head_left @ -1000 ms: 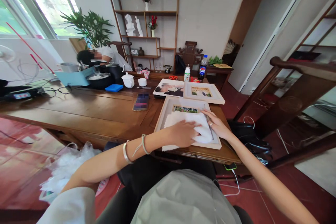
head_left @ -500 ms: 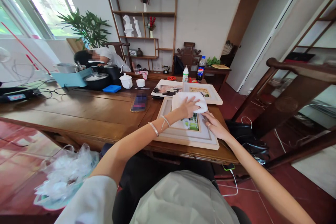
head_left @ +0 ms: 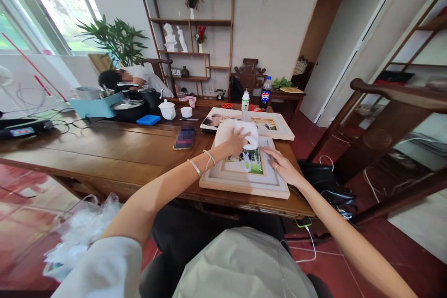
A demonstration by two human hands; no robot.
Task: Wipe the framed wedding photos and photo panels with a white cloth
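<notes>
Resting palm-down on a white cloth (head_left: pixel 222 130), the left hand (head_left: pixel 238 140) has its fingers spread wide, with the cloth beneath them and showing past the fingertips; whether they pinch any of it cannot be told. The cloth lies over the far part of a pale frame (head_left: pixel 244 188), which is flat at the near edge of the desk (head_left: pixel 139 144). The frame's photo (head_left: pixel 257 165) shows just below the left fingers, its upper part covered. The right hand (head_left: pixel 284 168) lies at the frame's right side, fingers long, nearly straight and close together, the tips on the inner border beside the photo and near the cloth but apart from it; they hold nothing that can be seen, though the thumb's underside is hidden. Beyond the cloth stand a second frame (head_left: pixel 285 125), on the right, and a print (head_left: pixel 215 116), on the left, both lying on the desk. A phone (head_left: pixel 185 138) lies left of the near frame, well apart from both hands.
</notes>
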